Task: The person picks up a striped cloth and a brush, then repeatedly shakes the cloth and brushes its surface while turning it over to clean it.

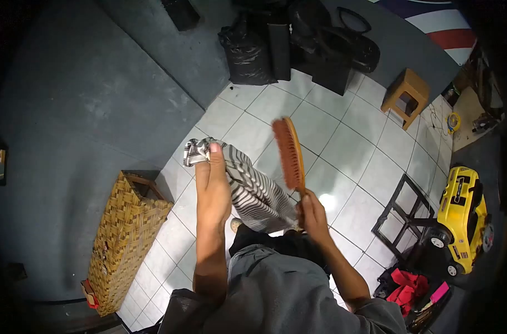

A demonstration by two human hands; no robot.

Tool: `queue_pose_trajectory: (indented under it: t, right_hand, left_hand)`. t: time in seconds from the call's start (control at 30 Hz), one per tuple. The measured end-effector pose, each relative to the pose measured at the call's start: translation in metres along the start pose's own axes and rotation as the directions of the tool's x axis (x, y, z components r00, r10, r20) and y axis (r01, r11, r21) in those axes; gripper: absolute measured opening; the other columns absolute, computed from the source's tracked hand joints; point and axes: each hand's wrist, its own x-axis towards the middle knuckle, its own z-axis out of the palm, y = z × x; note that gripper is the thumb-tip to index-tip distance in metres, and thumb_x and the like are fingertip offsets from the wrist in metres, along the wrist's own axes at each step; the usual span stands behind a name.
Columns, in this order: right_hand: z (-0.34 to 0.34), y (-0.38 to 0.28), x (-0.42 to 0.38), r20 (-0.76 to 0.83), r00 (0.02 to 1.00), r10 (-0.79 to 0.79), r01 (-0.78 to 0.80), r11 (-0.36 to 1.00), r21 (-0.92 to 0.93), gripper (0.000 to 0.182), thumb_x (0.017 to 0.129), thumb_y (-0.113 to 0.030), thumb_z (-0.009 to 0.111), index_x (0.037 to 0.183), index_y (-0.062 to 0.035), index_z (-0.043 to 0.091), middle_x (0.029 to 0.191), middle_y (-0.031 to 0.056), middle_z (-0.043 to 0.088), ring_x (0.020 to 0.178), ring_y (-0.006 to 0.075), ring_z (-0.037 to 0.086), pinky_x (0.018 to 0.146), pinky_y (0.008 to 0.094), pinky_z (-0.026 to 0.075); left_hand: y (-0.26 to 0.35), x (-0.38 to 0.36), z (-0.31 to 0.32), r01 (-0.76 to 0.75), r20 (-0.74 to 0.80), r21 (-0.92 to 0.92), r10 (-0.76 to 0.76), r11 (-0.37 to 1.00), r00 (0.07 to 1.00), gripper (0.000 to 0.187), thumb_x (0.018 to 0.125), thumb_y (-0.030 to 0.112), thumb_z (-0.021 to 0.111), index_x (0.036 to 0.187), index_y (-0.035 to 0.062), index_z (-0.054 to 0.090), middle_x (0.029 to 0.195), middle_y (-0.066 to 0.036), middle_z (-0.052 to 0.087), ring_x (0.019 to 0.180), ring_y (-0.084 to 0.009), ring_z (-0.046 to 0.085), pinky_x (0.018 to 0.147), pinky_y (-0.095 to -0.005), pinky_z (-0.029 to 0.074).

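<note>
A black-and-white striped garment hangs in front of my body, its gathered end up at the left. My left hand is closed on that gathered end, the thumb pressed on top. In my right hand is the handle of a wooden brush, held upright with its reddish-brown bristles facing left toward the garment. The lower right corner of the cloth reaches to the right fingers, which partly hide it.
White floor tiles spread below. A woven bamboo box stands at the left by the grey wall. Black bags sit at the back, a brown stool back right. A yellow toy car and black frame are at the right.
</note>
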Motion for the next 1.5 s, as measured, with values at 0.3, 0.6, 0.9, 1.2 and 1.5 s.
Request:
queue_pose_trajectory:
  t: [0.3,0.6,0.9,1.2,1.5]
  right_hand:
    - [-0.022,0.130,0.011,0.201,0.971,0.128,0.086,0.600,-0.796,0.024,0.088,-0.014,0.040,0.105,0.0015,0.045,0.073,0.0237,0.058,0.069,0.0398,0.059,0.059,0.0462,0.045]
    - [-0.065,0.182,0.010,-0.126,0.980,-0.155,0.027,0.726,-0.688,0.027,0.091,-0.021,0.040,0.085,0.0026,0.053,0.064,0.0206,0.058,0.059,0.0364,0.058,0.052,0.0445,0.043]
    - [0.030,-0.006,0.001,0.180,0.962,-0.204,0.223,0.971,-0.092,0.030,0.094,-0.022,0.034,0.111,0.0012,0.043,0.060,0.0071,0.048,0.052,0.0165,0.047,0.048,0.0305,0.038]
    - [-0.097,0.246,-0.012,0.036,0.839,0.543,-0.148,0.292,-0.945,0.033,0.082,-0.024,0.049,0.093,0.0046,0.060,0.089,0.0225,0.061,0.086,0.0343,0.061,0.073,0.0427,0.049]
    - [-0.018,0.044,0.002,-0.065,0.997,0.038,-0.058,0.934,-0.352,0.032,0.093,-0.024,0.036,0.103,0.0033,0.050,0.066,0.0177,0.055,0.060,0.0283,0.057,0.057,0.0358,0.044]
  left_hand:
    - [0.012,0.007,-0.005,-0.136,-0.067,-0.473,0.118,0.871,0.991,0.024,0.093,0.023,0.044,0.100,0.0035,0.055,0.083,-0.004,0.058,0.075,-0.0124,0.057,0.067,-0.0275,0.048]
    - [0.003,0.001,-0.001,-0.131,-0.105,-0.601,0.084,0.789,0.991,0.022,0.092,0.026,0.045,0.094,0.0052,0.051,0.095,-0.006,0.052,0.094,-0.0149,0.049,0.087,-0.0298,0.036]
    - [0.005,-0.004,0.015,-0.624,0.336,0.482,0.527,0.616,0.780,0.007,0.070,-0.008,0.046,0.075,-0.0053,0.051,0.076,-0.016,0.052,0.059,-0.0253,0.048,0.054,-0.0304,0.038]
    - [0.031,0.002,-0.015,-0.604,0.121,0.668,0.738,0.434,0.664,0.036,0.057,-0.019,0.051,0.083,0.0009,0.066,0.084,-0.010,0.057,0.075,-0.0179,0.056,0.071,-0.0269,0.044]
    - [0.010,0.007,-0.010,-0.695,0.506,0.529,0.476,0.487,0.719,0.009,0.082,-0.003,0.047,0.091,-0.0030,0.051,0.075,-0.015,0.053,0.065,-0.0263,0.055,0.061,-0.0324,0.042]
